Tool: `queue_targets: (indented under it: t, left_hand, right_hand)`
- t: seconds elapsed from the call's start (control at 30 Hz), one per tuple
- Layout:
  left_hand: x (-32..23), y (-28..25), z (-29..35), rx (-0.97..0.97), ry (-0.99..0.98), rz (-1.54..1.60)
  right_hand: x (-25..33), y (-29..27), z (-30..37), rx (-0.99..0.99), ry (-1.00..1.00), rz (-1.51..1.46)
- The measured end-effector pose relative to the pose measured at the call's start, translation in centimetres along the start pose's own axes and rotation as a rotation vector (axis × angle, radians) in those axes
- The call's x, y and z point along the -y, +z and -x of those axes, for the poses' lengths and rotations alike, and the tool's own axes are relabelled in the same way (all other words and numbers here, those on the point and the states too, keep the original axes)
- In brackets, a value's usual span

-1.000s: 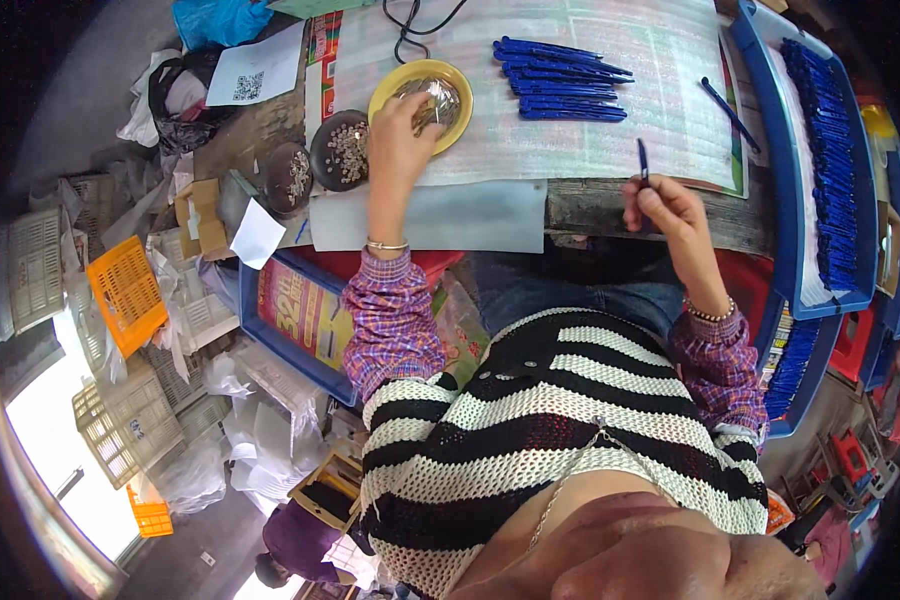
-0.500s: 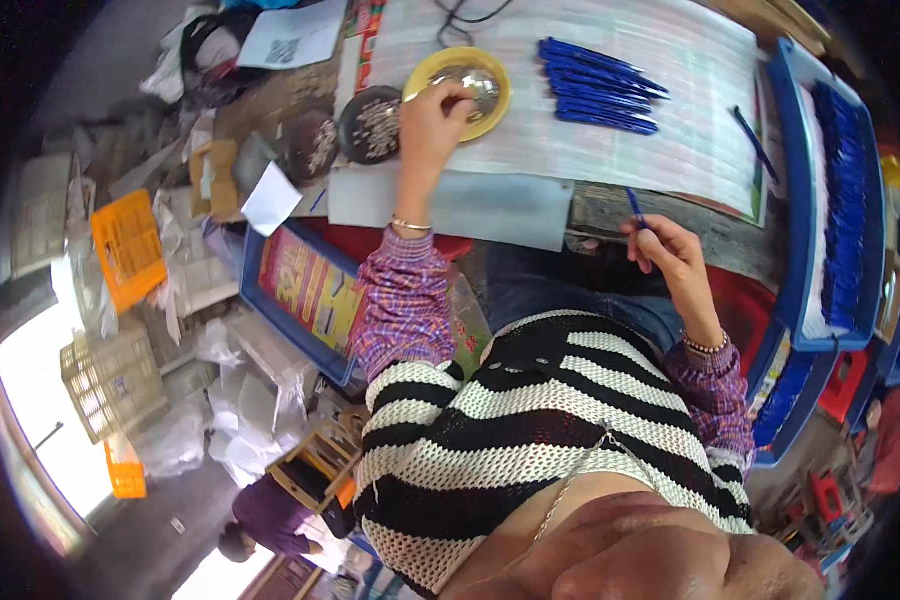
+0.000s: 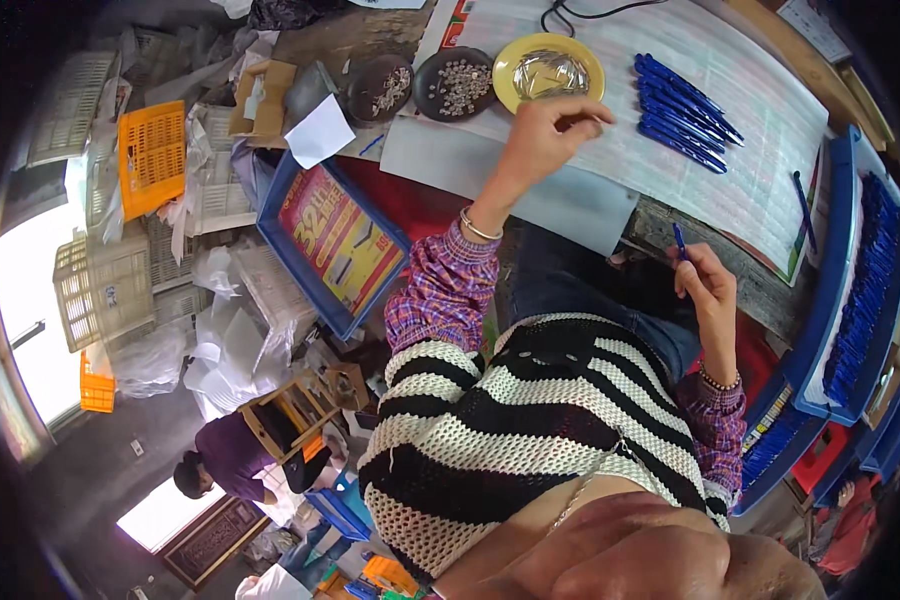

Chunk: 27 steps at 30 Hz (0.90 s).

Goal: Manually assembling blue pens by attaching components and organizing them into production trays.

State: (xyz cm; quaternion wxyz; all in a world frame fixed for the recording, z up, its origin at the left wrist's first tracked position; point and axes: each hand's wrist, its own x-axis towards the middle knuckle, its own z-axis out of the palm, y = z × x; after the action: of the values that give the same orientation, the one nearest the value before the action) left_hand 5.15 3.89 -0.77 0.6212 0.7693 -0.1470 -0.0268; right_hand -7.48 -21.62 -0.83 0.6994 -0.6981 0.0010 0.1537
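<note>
My left hand is over the near edge of a yellow dish that holds thin silvery metal pieces. Its thumb and forefinger are pinched together; whatever is between them is too small to make out. Lower and to the right, my right hand grips a dark blue pen barrel, pointing up from the fingers. A pile of blue pens lies on the pale sheet covering the table, to the right of the dish. One more blue pen rests apart, farther right.
Two dark bowls of small greyish parts stand left of the dish. A blue tray full of blue pens is at the right. By my left arm sits another blue tray lined with a printed sheet. Another person bends over, lower left.
My left hand has lifted out of the yellow dish and come nearer, toward the right. My right hand still holds the pen barrel. The whole view has shifted.
</note>
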Motion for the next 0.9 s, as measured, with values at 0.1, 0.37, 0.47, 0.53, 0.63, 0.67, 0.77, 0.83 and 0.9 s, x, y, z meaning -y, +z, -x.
queue_targets:
  t: [0.1,0.37,0.47,0.53,0.63,0.67,0.77,0.83,0.9]
  left_hand:
    - [-0.4,0.9,1.0,0.073,-0.009,0.002]
    - [-1.9,3.8,2.4,0.238,-0.041,0.078]
    - [-2.5,3.8,2.8,0.290,-0.029,0.070]
    - [-3.0,4.1,2.6,0.372,-0.041,0.050]
    - [-3.2,4.7,2.5,0.349,-0.059,0.121]
    - [-3.2,5.0,2.4,0.362,-0.055,0.127]
    - [-3.2,5.6,2.4,0.356,-0.042,0.131]
    - [-3.1,5.8,2.4,0.388,-0.050,0.125]
    - [-2.9,5.9,2.5,0.395,-0.051,0.118]
  right_hand:
    - [0.0,0.2,0.0,-0.025,-0.025,0.007]
    - [0.4,0.7,0.4,-0.138,0.085,0.005]
    - [0.2,0.0,0.0,-0.089,0.065,0.073]
    - [0.0,-0.2,-0.2,-0.120,0.048,0.040]
    - [-0.2,-0.3,-0.1,-0.123,0.001,0.025]
    - [-0.3,-0.4,-0.1,-0.120,-0.017,0.043]
    - [-0.8,-0.7,0.3,-0.121,-0.016,0.035]
    - [-0.8,-0.8,0.4,-0.121,-0.019,0.022]
    - [-0.7,-0.9,0.5,-0.120,-0.002,0.021]
